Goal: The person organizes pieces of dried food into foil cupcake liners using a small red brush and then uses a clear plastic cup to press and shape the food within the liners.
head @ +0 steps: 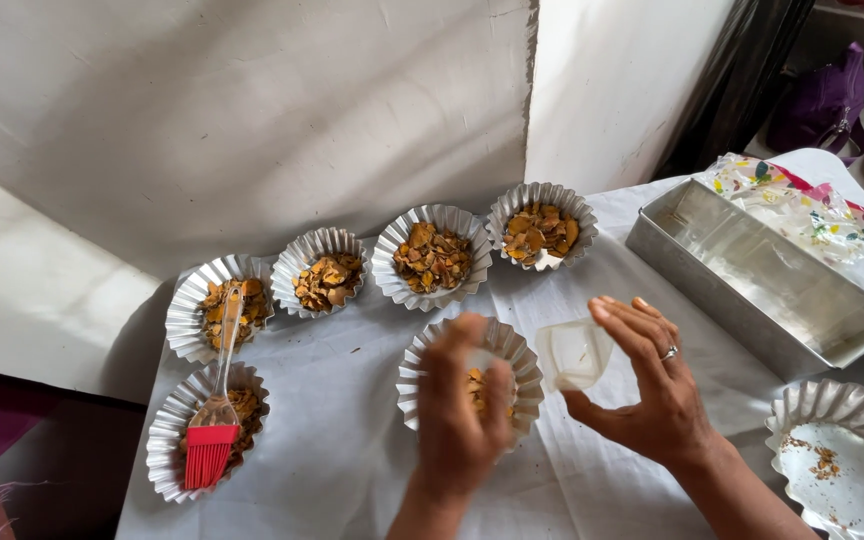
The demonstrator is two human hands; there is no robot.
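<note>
From the head camera, the left hand [460,405] hovered over a fluted foil cup [470,385] near the middle of the white cloth [352,450], its fingers drawn together and pointing down into the cup; it was blurred, and whether it pinched anything could not be told. Orange-brown flakes [476,388] showed in that cup just beside the fingers. The right hand [652,385], with a ring on one finger, gripped a small clear plastic container [574,352] between thumb and fingertips, holding it tilted just to the right of the same cup and above the cloth. Four more foil cups of flakes stood in an arc behind: one at the far left [214,318], the next [323,270], a third [433,256] and the last [542,226] nearest the wall. A sixth cup [178,440] sat at the front left, and a red-bristled pastry brush [214,425] lay across it, its clear handle reaching up over the far-left cup. A long rectangular metal tin [752,270] stood to the right, well apart from the hands, with a crumpled printed plastic wrapper [802,205] behind it. At the lower right sat a larger fluted tin [842,460] holding only a few crumbs. A purple bag [822,100] rested in the background.
</note>
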